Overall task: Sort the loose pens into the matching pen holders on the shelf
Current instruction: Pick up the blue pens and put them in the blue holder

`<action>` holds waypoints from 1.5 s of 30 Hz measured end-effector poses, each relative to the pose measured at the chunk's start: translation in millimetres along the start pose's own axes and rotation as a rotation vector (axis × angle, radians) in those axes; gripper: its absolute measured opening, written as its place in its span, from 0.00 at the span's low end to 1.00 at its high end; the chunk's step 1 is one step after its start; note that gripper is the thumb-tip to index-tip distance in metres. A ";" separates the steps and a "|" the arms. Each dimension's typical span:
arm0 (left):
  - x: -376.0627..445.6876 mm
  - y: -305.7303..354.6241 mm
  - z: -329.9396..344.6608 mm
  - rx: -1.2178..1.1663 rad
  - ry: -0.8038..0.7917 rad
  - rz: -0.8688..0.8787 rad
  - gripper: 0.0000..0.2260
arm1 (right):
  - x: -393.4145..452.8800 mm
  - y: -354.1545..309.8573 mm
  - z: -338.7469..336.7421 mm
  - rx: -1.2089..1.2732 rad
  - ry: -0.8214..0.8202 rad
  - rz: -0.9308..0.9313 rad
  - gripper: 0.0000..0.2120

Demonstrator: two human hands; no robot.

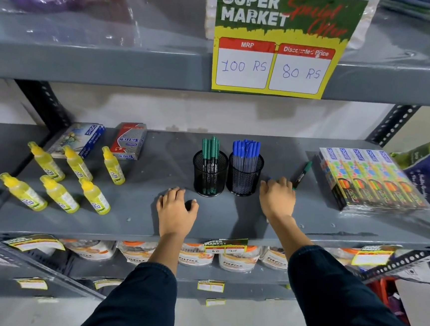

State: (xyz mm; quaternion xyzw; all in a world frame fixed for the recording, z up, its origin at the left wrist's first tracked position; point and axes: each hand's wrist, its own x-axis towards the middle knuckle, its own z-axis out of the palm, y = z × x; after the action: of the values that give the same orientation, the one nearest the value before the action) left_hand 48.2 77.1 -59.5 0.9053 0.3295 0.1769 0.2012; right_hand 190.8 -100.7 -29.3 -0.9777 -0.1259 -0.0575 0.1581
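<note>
Two black mesh pen holders stand mid-shelf. The left holder carries green-capped pens, the right holder blue-capped pens. A loose green-capped marker lies flat on the shelf to the right of them. My right hand rests palm down just right of the blue holder, covering a pen whose blue tip peeks out by the fingers; whether the fingers grip it I cannot tell. My left hand lies on the shelf in front and left of the green holder, fingers curled, with nothing visible in it.
Several yellow glue bottles stand at the left, with two boxes behind them. Packs of colour boxes sit at the right. A price sign hangs from the upper shelf. The grey shelf has bare room between the bottles and holders.
</note>
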 end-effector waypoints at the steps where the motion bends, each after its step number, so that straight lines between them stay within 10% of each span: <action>1: -0.2 -0.1 0.2 0.001 -0.001 0.000 0.18 | 1.9 -2.3 -1.7 0.032 -0.028 0.017 0.16; 8: 0.0 0.1 -0.1 0.006 0.002 0.000 0.18 | 19.7 -8.6 -15.7 0.214 -0.189 0.196 0.13; 18: 0.2 0.1 1.4 -0.003 0.007 -0.002 0.18 | 35.8 -59.5 -100.1 0.743 0.428 -0.110 0.24; 28: 0.8 -1.3 2.5 -0.009 -0.001 -0.012 0.17 | 26.0 -59.8 -42.5 0.453 0.033 -0.273 0.22; 45: 1.7 -2.6 4.3 -0.014 0.003 -0.008 0.18 | 28.2 13.5 -14.8 0.472 0.179 0.146 0.17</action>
State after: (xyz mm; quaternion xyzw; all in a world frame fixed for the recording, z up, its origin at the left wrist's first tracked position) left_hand 49.9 79.1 -64.1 0.9023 0.3323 0.1798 0.2076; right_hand 220.4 -111.5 -15.0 -0.9112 -0.0505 -0.1015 0.3962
